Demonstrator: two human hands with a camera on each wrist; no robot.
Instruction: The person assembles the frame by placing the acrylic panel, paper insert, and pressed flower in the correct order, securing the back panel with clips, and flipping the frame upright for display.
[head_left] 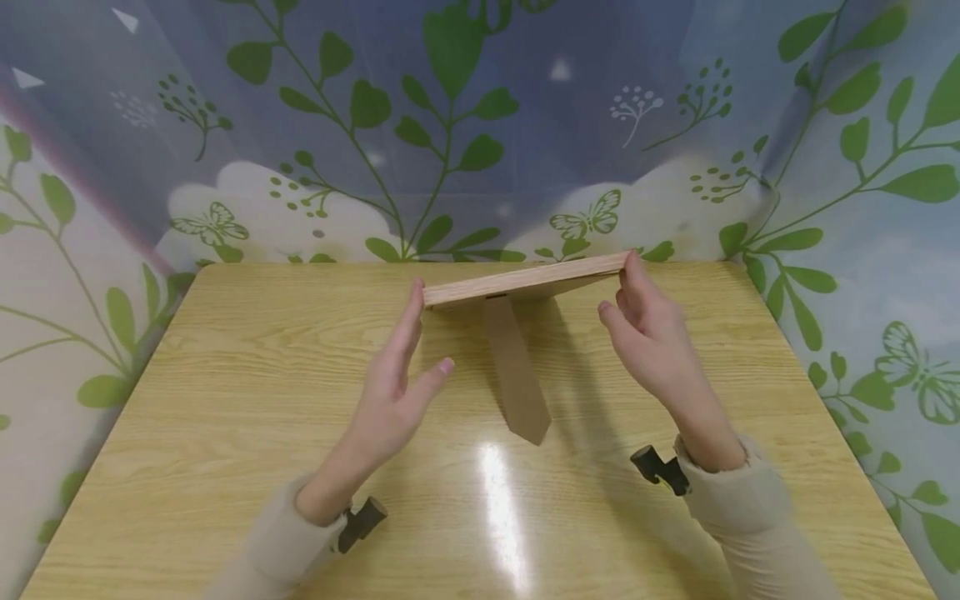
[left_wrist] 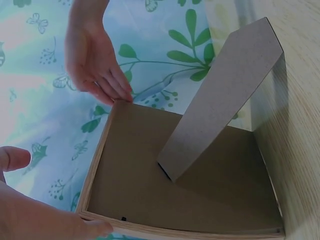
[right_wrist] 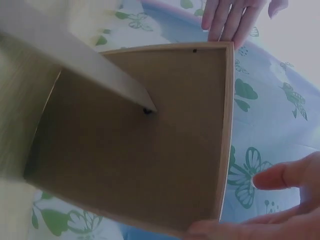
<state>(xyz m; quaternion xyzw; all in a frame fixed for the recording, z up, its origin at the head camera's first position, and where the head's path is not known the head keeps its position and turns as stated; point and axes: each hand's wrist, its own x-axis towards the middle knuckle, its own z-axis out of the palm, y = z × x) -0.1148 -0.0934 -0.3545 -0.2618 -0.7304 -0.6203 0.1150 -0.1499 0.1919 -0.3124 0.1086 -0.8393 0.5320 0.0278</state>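
Note:
A picture frame [head_left: 528, 281] with a light wood rim stands upright on the table, its brown backing [left_wrist: 135, 150] towards me. From the backing a cardboard easel leg [head_left: 517, 375] slants out and down to the tabletop. My left hand [head_left: 390, 392] touches the frame's left edge with straight fingers, the thumb held away from it. At the opposite edge, the fingertips of my right hand [head_left: 656, 333] touch the upper right corner, its thumb also apart from the frame. The front of the frame is hidden from every view.
The wood-grain table [head_left: 225, 400] reaches back to a curtain [head_left: 540, 150] printed with green leaves and butterflies, which also hangs at both sides. A dark wrist camera [head_left: 362, 525] sits on the left sleeve, and another camera [head_left: 660, 471] on the right one.

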